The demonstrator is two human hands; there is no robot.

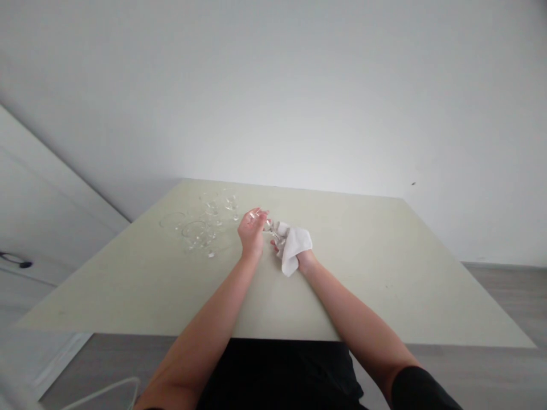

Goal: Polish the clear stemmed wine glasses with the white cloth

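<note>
My left hand [250, 234] is closed around the bowl of a clear stemmed glass [269, 225], held tilted sideways over the middle of the table. A thin white cloth [296, 244] drapes over my right hand [306, 260] and hides most of its fingers. Through the cloth, that hand grips the stem or foot end of the glass; which of the two cannot be made out. To the left of my left hand, several clear stemmed glasses [196, 233] stand on the table, their outlines faint and overlapping.
The pale table [363, 296] reaches back to a white wall [299, 102]. At the left is a white cabinet [25, 296] with a dark handle [16, 261]. A white cable [106, 388] hangs below the table's front left edge. Grey flooring [517, 302] shows at the right.
</note>
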